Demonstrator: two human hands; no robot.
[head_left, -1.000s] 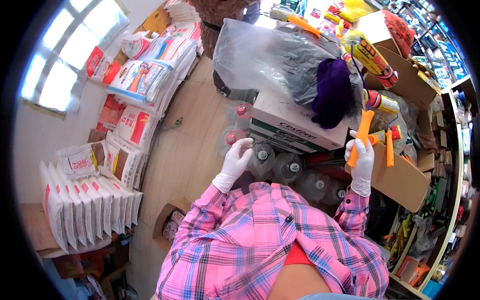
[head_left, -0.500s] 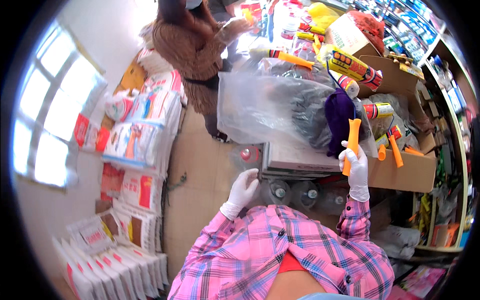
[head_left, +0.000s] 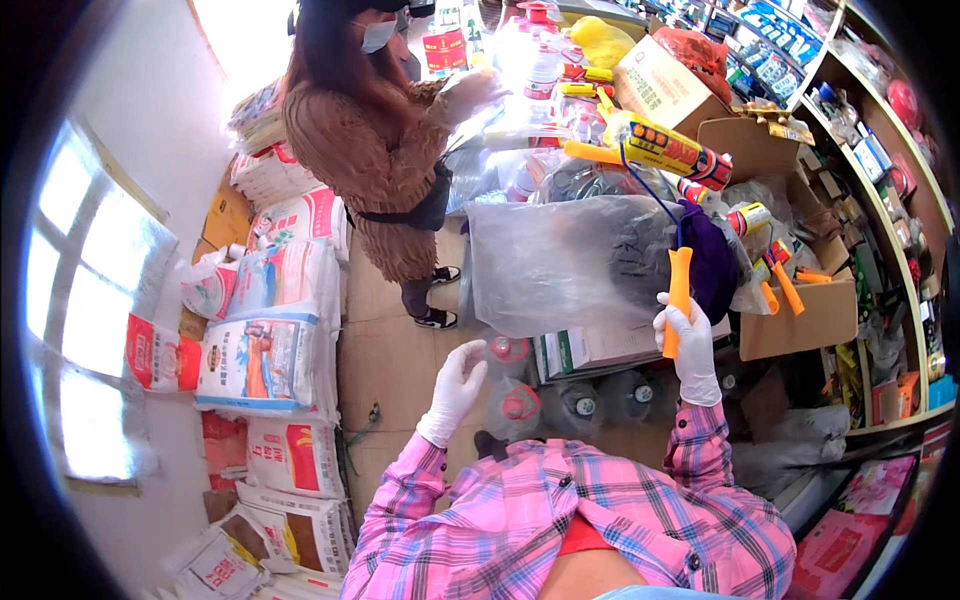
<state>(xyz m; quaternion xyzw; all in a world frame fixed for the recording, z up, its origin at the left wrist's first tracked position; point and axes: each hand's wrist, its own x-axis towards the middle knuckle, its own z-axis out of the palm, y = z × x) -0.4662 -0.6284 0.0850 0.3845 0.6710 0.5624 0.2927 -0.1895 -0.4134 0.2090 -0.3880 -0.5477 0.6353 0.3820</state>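
My right hand, in a white glove, grips a paint roller by its orange handle. Its blue wire arm runs up to a roller sleeve in yellow and red wrapping, held over the goods on the table. A purple cloth lies just behind the handle. Left of it, a large clear plastic bag drapes over dark wrapped things. My left hand, also gloved, hovers with loosely curved fingers and nothing in them, near large clear bottles on the floor.
More paint rollers stick out of an open cardboard box on the right. Packed shelves line the right wall. Stacked sacks fill the left side. Across the table stands a masked person in a brown shaggy coat.
The view has shifted. The roller and my right hand sit a little further left, still gripped. My left hand has moved left and down, away from the table. The other person has turned slightly.
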